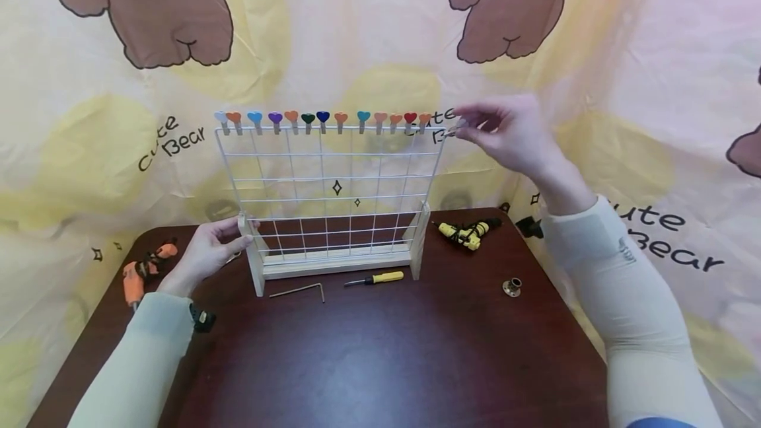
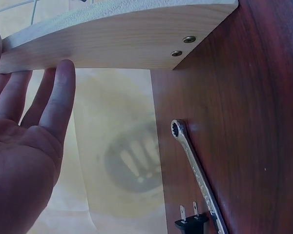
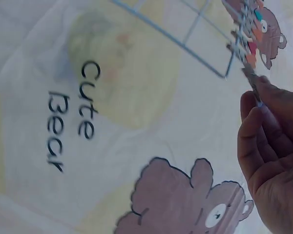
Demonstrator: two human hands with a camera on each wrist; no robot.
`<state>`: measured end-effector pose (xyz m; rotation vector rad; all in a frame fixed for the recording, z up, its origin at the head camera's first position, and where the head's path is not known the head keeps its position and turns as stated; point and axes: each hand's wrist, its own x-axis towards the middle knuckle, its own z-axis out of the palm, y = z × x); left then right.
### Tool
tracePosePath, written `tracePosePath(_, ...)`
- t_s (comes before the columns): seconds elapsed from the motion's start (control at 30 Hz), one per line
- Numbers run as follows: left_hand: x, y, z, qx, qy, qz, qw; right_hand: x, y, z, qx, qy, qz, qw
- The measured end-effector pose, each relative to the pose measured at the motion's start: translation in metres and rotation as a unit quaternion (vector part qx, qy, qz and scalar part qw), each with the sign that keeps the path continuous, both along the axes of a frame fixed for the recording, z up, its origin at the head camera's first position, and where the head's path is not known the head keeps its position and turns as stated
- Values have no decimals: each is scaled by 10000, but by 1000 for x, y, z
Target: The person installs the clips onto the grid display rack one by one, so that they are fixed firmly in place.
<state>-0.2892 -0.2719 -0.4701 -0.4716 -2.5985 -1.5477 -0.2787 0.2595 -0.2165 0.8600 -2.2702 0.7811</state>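
A white wire grid (image 1: 351, 180) stands upright in a pale wooden stand (image 1: 339, 269). Along its top wire sits a row of small clothespins with coloured hearts (image 1: 323, 117). At the stand's left side, my left hand (image 1: 214, 246) grips the wooden upright (image 2: 107, 41), thumb on one face and fingers on the other. Up by the grid's top right corner, my right hand (image 1: 514, 134) pinches a small clothespin (image 3: 252, 80) between thumb and fingers. Its jaws point toward the top wire, just past the orange heart at the row's end. My fingers hide most of it.
A hex key (image 1: 297, 290) and a yellow screwdriver (image 1: 380, 277) lie before the stand. An orange power tool (image 1: 135, 279) is at left, a yellow drill (image 1: 466, 235) and brass flange (image 1: 512, 287) at right. A ratchet wrench (image 2: 198, 170) and black plug (image 2: 191, 224) lie beyond the left upright.
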Motion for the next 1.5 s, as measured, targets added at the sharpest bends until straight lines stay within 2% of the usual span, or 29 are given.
tracePosePath(0.2, -1, -1, -1, 75, 70, -7, 9999, -11, -5, 24, 565, 9, -92, 9984)
tracePosePath(0.43, -2, 1, -1, 57, 120, -13, 9999, -21, -19, 35, 1520, -326, -202, 9876)
tracePosePath(0.53, -1, 0, 0, 37, 118, 24, 9999, -24, -23, 39, 1685, -402, -128, 9848)
tracePosePath(0.73, -1, 0, 0, -58, 105, -8, 9999, -28, -19, 32, 1443, -643, -12, 9874)
tracePosePath(0.9, -1, 1, 1, -19, 59, -53, 10000, -31, -11, 20, 864, -636, 118, 9942)
tracePosePath(1.17, -3, 1, -1, 65, 82, -100, 9999, -32, -11, 14, 502, -216, 362, 9979)
tracePosePath(1.37, -4, 1, -1, 89, 39, -111, 9999, -27, -7, 21, -371, -479, 735, 9955)
tracePosePath(1.5, -3, 0, -2, 86, 21, -86, 9999, -26, -1, 24, -438, -981, 829, 9907)
